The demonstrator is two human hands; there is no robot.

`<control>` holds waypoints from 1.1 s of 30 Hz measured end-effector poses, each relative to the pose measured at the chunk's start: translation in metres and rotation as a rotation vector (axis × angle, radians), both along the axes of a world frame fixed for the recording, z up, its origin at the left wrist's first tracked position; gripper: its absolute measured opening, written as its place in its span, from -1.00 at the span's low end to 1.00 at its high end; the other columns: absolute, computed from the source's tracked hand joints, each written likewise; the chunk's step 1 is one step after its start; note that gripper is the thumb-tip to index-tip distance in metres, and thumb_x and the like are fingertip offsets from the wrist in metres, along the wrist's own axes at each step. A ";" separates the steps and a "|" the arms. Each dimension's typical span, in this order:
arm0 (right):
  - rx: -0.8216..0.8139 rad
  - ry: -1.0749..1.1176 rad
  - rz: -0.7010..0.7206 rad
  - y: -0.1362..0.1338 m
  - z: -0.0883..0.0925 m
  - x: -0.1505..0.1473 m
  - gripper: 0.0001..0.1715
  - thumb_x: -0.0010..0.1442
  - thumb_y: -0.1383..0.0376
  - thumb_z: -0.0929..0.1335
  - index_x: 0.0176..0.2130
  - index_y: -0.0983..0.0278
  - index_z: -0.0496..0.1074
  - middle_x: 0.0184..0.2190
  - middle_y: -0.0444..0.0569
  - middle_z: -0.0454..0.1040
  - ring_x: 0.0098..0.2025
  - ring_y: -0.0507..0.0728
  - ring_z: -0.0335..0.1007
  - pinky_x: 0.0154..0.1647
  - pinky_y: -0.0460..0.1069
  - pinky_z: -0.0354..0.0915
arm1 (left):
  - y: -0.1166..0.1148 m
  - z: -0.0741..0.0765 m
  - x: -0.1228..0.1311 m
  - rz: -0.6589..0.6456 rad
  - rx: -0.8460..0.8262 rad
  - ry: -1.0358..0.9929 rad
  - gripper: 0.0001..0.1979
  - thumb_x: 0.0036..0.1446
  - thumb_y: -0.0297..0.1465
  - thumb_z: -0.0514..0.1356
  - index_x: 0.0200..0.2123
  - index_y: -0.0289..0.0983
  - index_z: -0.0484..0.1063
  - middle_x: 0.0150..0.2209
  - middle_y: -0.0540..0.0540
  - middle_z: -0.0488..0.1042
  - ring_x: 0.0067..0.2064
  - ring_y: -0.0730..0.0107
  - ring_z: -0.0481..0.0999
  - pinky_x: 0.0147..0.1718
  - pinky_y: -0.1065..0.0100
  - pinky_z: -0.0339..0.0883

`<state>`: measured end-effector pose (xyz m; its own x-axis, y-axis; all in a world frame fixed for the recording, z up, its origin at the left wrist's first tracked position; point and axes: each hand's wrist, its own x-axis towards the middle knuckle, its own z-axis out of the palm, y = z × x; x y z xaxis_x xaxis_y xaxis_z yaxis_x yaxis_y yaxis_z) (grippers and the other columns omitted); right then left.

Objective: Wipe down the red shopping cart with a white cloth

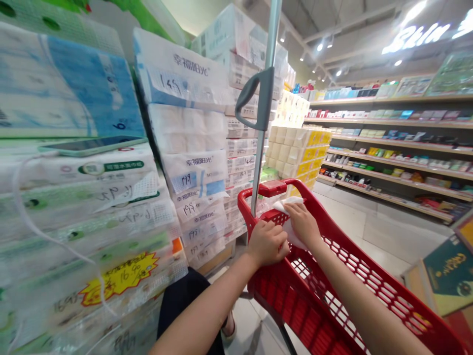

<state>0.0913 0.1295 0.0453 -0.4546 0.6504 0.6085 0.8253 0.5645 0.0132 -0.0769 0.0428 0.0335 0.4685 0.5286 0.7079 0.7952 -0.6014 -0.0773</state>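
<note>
A red plastic shopping basket [343,276] on wheels stands in front of me in a shop aisle. My left hand [266,242] is closed around the basket's near rim, by the foot of its metal pull handle [263,98] with a grey grip. My right hand [303,223] presses a white cloth [291,204] against the inside of the basket's wall, fingers bent over the cloth. The two hands are almost touching.
Tall stacks of wrapped toilet paper packs [188,148] with handwritten prices fill the left side; a phone [92,145] lies on one stack. Shelves of goods [399,162] run along the right. Grey tiled floor [369,231] lies between. Boxes [447,271] sit at the lower right.
</note>
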 end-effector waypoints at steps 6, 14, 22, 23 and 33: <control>-0.058 -0.085 0.366 -0.023 0.009 -0.026 -0.50 0.26 0.35 0.23 0.17 0.13 0.32 0.13 -0.08 0.38 0.18 0.12 0.18 0.23 0.08 0.16 | -0.010 -0.004 -0.001 -0.020 0.013 -0.014 -0.85 0.12 -0.33 0.09 -0.46 -0.21 0.36 -0.42 -0.08 0.40 -0.30 0.29 0.32 -0.32 0.17 0.06; -0.123 0.109 0.023 0.047 -0.012 0.049 -0.50 0.33 0.27 0.12 0.22 0.12 0.25 0.20 -0.07 0.30 0.23 0.11 0.20 0.21 0.09 0.20 | -0.011 -0.002 -0.005 -0.039 -0.019 0.007 -0.87 0.11 -0.33 0.10 -0.45 -0.21 0.34 -0.41 -0.06 0.40 -0.30 0.31 0.32 -0.28 0.18 0.10; -0.068 0.154 -0.046 0.022 -0.013 0.024 -0.53 0.33 0.29 0.12 0.15 0.17 0.33 0.15 -0.04 0.36 0.22 0.14 0.20 0.20 0.12 0.21 | -0.011 -0.005 -0.001 -0.020 0.001 -0.039 -0.85 0.11 -0.32 0.09 -0.49 -0.21 0.31 -0.46 -0.05 0.38 -0.34 0.31 0.31 -0.32 0.16 0.09; -0.046 0.130 -0.006 0.011 -0.012 0.014 -0.53 0.32 0.30 0.13 0.15 0.17 0.33 0.14 -0.05 0.38 0.22 0.13 0.20 0.22 0.11 0.19 | -0.011 -0.006 0.000 -0.018 0.004 -0.039 -0.85 0.10 -0.32 0.09 -0.49 -0.21 0.31 -0.46 -0.05 0.38 -0.34 0.31 0.31 -0.32 0.16 0.09; -0.012 -0.001 0.223 0.006 -0.006 0.010 -0.51 0.33 0.34 0.13 0.18 0.14 0.29 0.13 -0.11 0.40 0.19 0.05 0.26 0.34 0.12 -0.02 | -0.011 -0.005 -0.001 -0.026 0.021 -0.023 -0.86 0.10 -0.34 0.08 -0.49 -0.21 0.32 -0.46 -0.04 0.39 -0.35 0.32 0.30 -0.32 0.19 0.08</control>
